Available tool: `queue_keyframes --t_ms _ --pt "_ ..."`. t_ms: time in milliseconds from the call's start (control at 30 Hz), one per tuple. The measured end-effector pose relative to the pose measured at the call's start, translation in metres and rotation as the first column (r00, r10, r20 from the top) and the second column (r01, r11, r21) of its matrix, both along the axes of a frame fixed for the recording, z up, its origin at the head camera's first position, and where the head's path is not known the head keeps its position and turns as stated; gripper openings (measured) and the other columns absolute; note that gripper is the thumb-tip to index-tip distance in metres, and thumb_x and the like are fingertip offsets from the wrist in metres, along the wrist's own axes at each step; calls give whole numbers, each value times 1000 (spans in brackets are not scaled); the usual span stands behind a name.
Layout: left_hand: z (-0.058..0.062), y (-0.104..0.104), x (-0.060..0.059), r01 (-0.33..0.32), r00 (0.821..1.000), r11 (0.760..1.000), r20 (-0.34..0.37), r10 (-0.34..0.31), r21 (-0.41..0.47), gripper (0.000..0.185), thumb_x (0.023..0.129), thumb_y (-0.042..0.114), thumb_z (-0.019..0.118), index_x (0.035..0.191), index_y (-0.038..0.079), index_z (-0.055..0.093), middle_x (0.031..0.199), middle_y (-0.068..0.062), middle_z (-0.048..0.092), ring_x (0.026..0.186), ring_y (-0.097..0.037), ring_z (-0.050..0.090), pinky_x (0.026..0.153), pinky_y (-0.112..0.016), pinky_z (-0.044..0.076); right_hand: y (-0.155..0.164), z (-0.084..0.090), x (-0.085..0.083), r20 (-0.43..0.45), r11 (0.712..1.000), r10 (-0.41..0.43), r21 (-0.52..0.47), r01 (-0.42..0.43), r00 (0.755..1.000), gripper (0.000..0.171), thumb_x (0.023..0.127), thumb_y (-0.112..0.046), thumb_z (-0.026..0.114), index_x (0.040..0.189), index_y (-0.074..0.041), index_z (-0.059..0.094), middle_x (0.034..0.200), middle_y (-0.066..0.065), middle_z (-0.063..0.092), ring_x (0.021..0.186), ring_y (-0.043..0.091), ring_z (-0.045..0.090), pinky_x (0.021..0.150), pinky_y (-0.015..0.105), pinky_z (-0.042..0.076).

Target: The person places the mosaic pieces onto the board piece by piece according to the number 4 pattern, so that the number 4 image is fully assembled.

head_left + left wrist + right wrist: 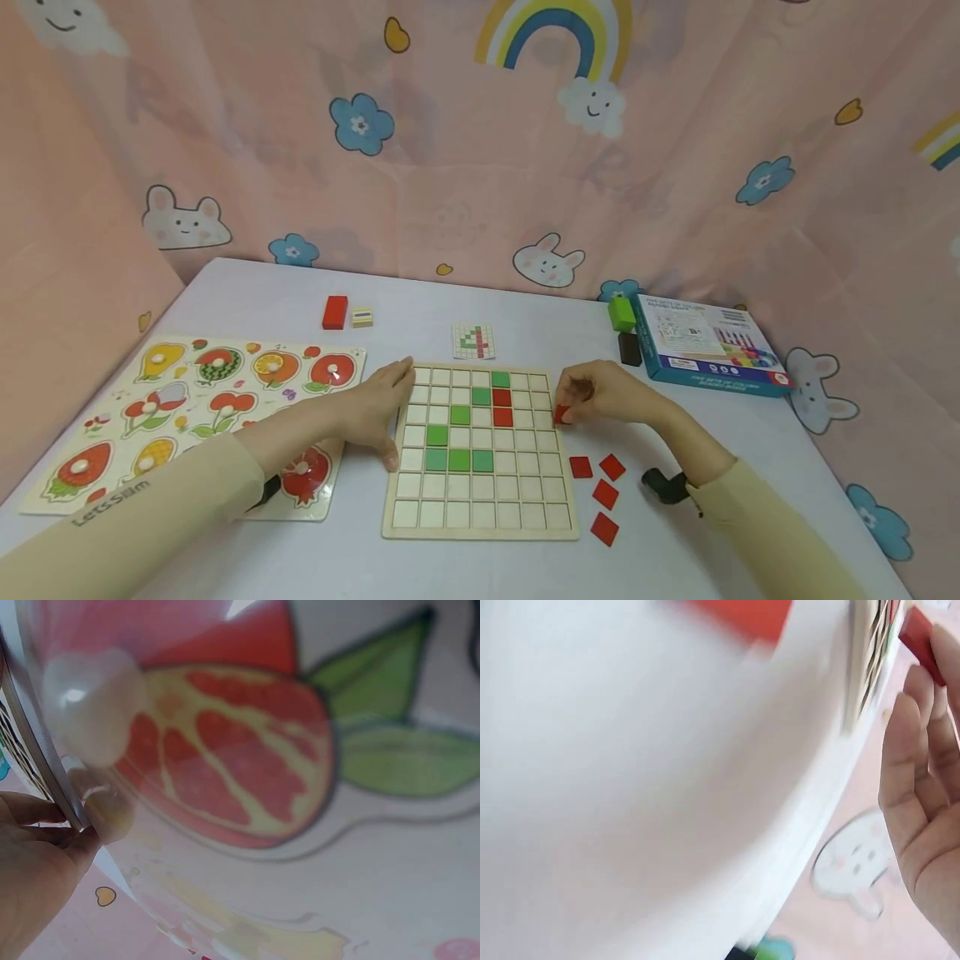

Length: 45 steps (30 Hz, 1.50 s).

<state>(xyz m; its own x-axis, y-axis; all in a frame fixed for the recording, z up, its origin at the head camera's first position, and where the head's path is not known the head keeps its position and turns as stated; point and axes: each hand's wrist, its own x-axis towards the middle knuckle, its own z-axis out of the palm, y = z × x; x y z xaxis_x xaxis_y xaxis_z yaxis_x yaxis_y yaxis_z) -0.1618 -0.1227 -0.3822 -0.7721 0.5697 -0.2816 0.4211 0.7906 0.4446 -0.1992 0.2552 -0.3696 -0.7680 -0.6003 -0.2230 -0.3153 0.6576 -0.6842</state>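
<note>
We see the right hand (603,393) pinching a small red square wooden tile (561,413) between thumb and fingertips, just beside the right edge of the pale wooden grid board (480,521); the tile hangs near the rows where two red tiles (502,407) already sit below a green one. We judge the pinch suits lowering the flat tile into a shallow cell. The left hand (375,410) lies flat with straight fingers against the board's left edge, holding nothing, apparently to steady the board. Four loose red tiles (600,492) lie on the white table (225,292) near the right wrist, within easy reach. A small pattern card (474,341) lies just beyond the board; a fruit peg puzzle (187,400) lies left, a blue box (705,343) right.
</note>
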Motion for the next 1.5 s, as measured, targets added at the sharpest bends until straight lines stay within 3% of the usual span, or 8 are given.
queue_keyframes --t_ms 300,600,1300,1500 --pt "0 0 0 -4 1000 1000 6 4 3 132 58 37 93 154 -11 15 165 -28 4 153 -46 7 125 -58 19 -49 2 12 -5 998 -4 -65 4 1000 12 83 -13 78 91 -14 71 84 1 69 77 15 59 69 21 54" --pt "-1 0 0 -9 1000 1000 8 9 12 132 58 35 94 153 -12 14 165 -29 4 153 -47 7 125 -58 17 -75 -1 22 -42 997 72 -1 -72 996 8 85 -8 75 92 -12 73 85 -1 70 76 7 61 72 17 56" --pt "-2 0 -1 -9 1000 1000 2 9 8 133 58 36 94 153 -11 15 165 -28 5 153 -47 8 125 -57 19 -82 -3 28 -125 990 112 97 -101 986 7 84 -11 77 87 -16 74 73 -7 64 70 8 56 62 19 51" --pt "-2 1 -1 -13 1000 1000 11 13 0 133 58 37 93 154 -10 14 165 -27 4 154 -45 7 126 -56 18 -64 2 26 -99 989 91 128 -78 991 7 85 -15 76 87 -20 71 76 -8 62 75 10 56 65 20 50"
